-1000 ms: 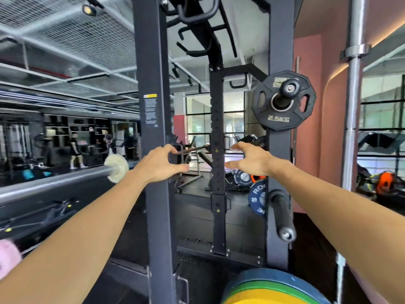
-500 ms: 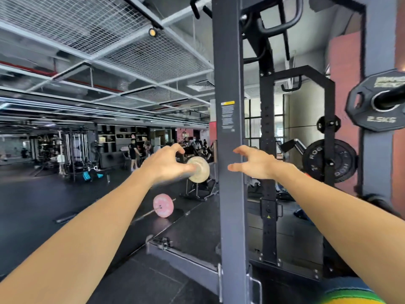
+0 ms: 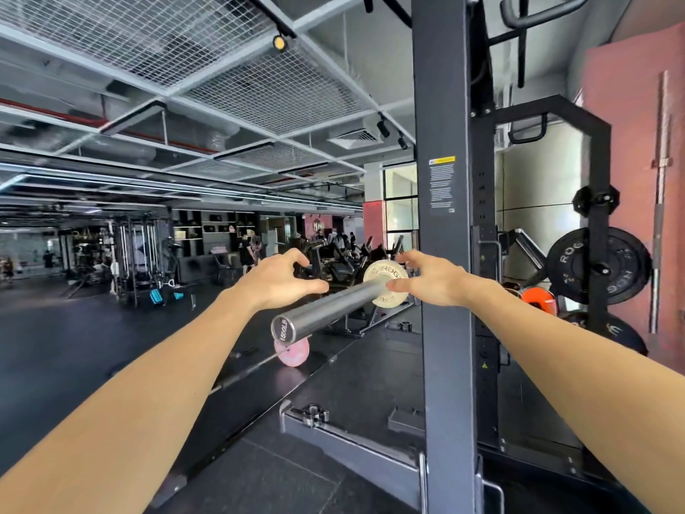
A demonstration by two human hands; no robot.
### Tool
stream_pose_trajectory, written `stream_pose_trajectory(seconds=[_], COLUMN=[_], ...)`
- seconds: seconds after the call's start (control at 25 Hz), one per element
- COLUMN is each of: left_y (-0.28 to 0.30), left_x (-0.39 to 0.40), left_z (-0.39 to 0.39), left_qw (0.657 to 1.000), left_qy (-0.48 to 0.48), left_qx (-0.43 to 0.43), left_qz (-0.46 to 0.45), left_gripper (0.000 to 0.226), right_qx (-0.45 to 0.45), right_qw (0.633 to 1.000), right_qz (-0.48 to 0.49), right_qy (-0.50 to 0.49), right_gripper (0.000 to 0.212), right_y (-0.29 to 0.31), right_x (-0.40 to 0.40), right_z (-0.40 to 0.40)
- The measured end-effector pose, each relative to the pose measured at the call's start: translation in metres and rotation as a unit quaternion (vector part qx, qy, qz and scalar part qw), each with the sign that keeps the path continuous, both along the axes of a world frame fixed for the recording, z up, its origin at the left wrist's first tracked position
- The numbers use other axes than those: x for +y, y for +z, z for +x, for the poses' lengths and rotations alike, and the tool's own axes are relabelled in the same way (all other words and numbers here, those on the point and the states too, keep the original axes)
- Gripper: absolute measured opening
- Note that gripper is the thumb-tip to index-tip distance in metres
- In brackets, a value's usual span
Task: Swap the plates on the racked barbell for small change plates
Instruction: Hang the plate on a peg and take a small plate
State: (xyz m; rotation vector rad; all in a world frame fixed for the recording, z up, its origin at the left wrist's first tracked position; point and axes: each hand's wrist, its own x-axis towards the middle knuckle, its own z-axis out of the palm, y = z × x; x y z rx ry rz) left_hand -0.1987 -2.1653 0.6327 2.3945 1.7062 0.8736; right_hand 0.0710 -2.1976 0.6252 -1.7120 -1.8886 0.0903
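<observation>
The silver barbell sleeve (image 3: 326, 309) points toward me, its end cap low at centre. A small white change plate (image 3: 385, 285) sits far up the sleeve, against the collar. My left hand (image 3: 278, 280) hovers just left of the sleeve with fingers spread and curved, holding nothing. My right hand (image 3: 430, 280) reaches in from the right, fingertips at the white plate's edge, thumb near the sleeve. I cannot tell whether it touches the plate.
The dark rack upright (image 3: 444, 254) stands right beside my right hand. Black plates (image 3: 596, 270) hang on the rack's storage pegs at right, an orange one below. A pink plate (image 3: 293, 352) on another bar lies on the floor under the sleeve. People stand far back.
My view has swung left, so the bar's sleeve end now faces me. Both hands have closed in around the sleeve and the white plate.
</observation>
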Motion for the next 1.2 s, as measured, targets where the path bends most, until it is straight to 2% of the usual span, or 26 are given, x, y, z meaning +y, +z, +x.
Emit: stream_pose_trajectory(seconds=[0.36,0.68,1.04,1.2], left_y=[-0.008,-0.021,-0.046,-0.060], left_x=[0.120,0.214,0.324,0.350], left_z=[0.015,0.045,0.086,0.111], left_qw=[0.998,0.990,0.970,0.958], left_qy=[-0.059,-0.136,-0.237,-0.281], left_qx=[-0.018,-0.016,-0.005,-0.022], left_qz=[-0.012,-0.044,-0.055,-0.051], left_gripper=[0.066,0.062,0.059,0.044], right_qx=[0.015,0.043,0.092,0.108], right_qw=[0.999,0.990,0.973,0.965], right_qz=[-0.001,-0.044,-0.048,-0.037], right_qy=[-0.050,-0.131,-0.204,-0.235], right_gripper=[0.065,0.071,0.054,0.050], right_y=[-0.003,-0.021,-0.037,-0.048], right_x=[0.098,0.149,0.223,0.255], right_z=[0.008,0.027,0.005,0.001])
